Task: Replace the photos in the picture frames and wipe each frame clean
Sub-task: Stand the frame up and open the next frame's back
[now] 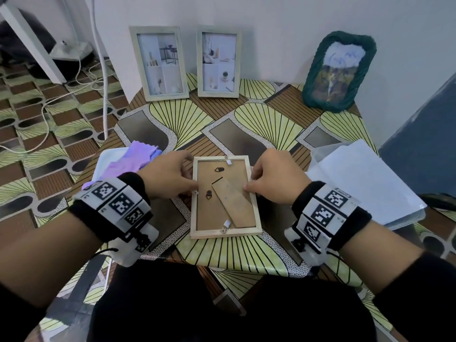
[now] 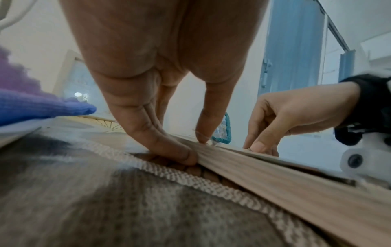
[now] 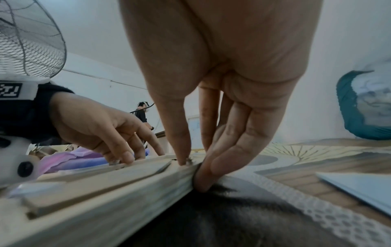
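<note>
A pale wooden picture frame lies face down in the middle of the table, its brown backing board and fold-out stand facing up. My left hand pinches its left rim, thumb on top and fingers against the outer side. My right hand pinches the right rim the same way, thumb on top at a small clip and fingers on the outer side. Small metal clips sit at the top and bottom edges.
Two pale frames and a green woven frame stand against the wall at the back. A purple cloth lies on a white tray at the left. A translucent plastic folder lies at the right. Cables run across the floor on the left.
</note>
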A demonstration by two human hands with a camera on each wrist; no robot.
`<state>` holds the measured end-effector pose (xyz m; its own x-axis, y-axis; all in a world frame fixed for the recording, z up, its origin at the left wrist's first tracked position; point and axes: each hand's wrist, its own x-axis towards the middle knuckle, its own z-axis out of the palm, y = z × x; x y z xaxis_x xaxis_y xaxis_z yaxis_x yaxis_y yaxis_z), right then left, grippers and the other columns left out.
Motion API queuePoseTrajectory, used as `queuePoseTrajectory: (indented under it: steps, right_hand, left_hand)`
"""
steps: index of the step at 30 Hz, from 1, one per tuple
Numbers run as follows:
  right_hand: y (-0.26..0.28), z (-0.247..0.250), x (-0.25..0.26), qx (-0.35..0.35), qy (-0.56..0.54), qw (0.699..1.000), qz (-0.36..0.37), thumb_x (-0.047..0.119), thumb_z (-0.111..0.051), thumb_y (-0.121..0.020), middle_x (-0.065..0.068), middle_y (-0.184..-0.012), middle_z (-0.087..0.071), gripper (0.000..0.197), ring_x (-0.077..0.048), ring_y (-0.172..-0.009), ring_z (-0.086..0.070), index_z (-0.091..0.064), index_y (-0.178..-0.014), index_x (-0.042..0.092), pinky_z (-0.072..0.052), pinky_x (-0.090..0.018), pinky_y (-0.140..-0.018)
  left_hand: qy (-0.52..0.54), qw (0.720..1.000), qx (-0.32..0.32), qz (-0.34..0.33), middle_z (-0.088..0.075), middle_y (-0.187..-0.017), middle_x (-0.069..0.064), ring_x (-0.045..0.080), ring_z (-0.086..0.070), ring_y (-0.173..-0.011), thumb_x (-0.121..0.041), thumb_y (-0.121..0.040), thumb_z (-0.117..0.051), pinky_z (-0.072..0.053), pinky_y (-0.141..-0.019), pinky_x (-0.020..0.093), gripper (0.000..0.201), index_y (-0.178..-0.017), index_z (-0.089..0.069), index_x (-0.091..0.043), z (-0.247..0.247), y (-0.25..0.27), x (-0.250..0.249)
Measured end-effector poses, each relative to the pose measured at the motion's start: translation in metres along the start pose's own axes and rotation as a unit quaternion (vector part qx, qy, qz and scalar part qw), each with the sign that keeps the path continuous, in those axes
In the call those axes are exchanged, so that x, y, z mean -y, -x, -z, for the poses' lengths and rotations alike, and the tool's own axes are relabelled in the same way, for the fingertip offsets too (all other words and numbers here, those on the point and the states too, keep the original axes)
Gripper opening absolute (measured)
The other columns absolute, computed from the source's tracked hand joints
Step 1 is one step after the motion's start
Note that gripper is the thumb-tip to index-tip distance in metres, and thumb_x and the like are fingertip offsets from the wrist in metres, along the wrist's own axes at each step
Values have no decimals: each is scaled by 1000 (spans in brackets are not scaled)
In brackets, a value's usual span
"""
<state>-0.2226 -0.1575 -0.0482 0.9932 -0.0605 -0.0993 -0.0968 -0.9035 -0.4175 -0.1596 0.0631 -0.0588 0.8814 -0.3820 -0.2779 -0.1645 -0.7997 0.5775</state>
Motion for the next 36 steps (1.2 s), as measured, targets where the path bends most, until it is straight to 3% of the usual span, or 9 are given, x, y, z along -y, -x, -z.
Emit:
queuePoseTrajectory:
  steps: [4, 10, 17, 21, 23, 25, 29, 33, 36]
  right_hand:
    - [-4, 0, 2, -3, -21, 999, -35, 19, -76, -71, -6, -73, -69, 11, -20, -73, -67, -74, -72, 8, -60, -37, -70]
    - [-10, 2, 1, 40, -96, 990, -95, 11, -77, -73, -9, -57, -71, 11, -22, -57, -73, -73, -71, 2, -63, -39, -65]
    - [-4, 2, -1, 39, -113, 989, -85, 16, -81, -78, -6, -64, -73, 15, -18, -60, -73, -69, -77, 7, -63, -37, -64]
    - [0, 1, -2, -70, -44, 996, 30, 21, -66, -84, 3, -75, -67, 9, -15, -74, -64, -71, -79, 16, -58, -36, -74]
    - [-1, 2, 0, -76, -49, 991, 94, 20, -61, -88, 5, -79, -64, 10, -12, -77, -60, -71, -87, 17, -55, -34, -75]
    - [-6, 2, 1, -51, -27, 988, 144, 22, -58, -93, 6, -92, -63, 14, -10, -85, -58, -70, -100, 19, -51, -30, -80]
    - [-17, -3, 2, 44, 81, 978, 185, 31, -50, -99, -1, -133, -57, 39, -18, -122, -52, -53, -135, 17, -41, -37, -106]
    - [-17, -6, -2, 117, 131, 969, 171, 36, -42, -103, -2, -158, -33, 49, -23, -145, -30, -37, -149, 18, -23, -37, -119]
    - [-10, -5, -4, 113, 152, 970, 151, 35, -41, -103, 0, -161, -27, 49, -24, -146, -29, -35, -150, 21, -28, -44, -119]
  left_hand:
    - [31, 999, 7, 8, -70, -83, 1, 20, -69, -81, -18, -80, -77, -56, -88, 45, 58, -130, -47, -17, 2, 1, 1]
    - [30, 1000, 2, 4, -70, -84, 2, 19, -68, -78, -16, -81, -77, -55, -87, 45, 56, -128, -48, -17, 0, 0, 2]
    - [106, 994, 8, 3, -70, -85, 5, 24, -72, -82, -23, -83, -76, -57, -86, 44, 55, -130, -49, -20, 1, 11, 2]
    - [54, 988, -107, -98, -60, -93, -3, 15, -64, -83, -31, -82, -76, -54, -75, 33, 43, -121, -58, -28, -3, 45, 5]
    - [22, 975, -152, -163, -59, -91, -10, 5, -60, -81, -28, -83, -74, -50, -69, 27, 31, -111, -61, -31, -6, 69, 7]
    - [-4, 973, -119, -200, -62, -92, -15, 2, -60, -85, -28, -86, -70, -51, -73, 24, 25, -109, -63, -32, -10, 90, 8]
    - [-129, 960, -38, -247, -62, -116, -15, 0, -58, -105, -39, -94, -58, -48, -91, 22, 30, -120, -65, -26, -23, 119, 13]
    - [-202, 951, -9, -236, -58, -134, -10, 10, -55, -120, -55, -94, -35, -47, -100, 28, 55, -132, -60, -23, -26, 131, 19]
    - [-243, 946, -6, -217, -50, -142, -15, 10, -49, -125, -63, -92, -23, -43, -104, 29, 67, -139, -53, -27, -22, 128, 23]
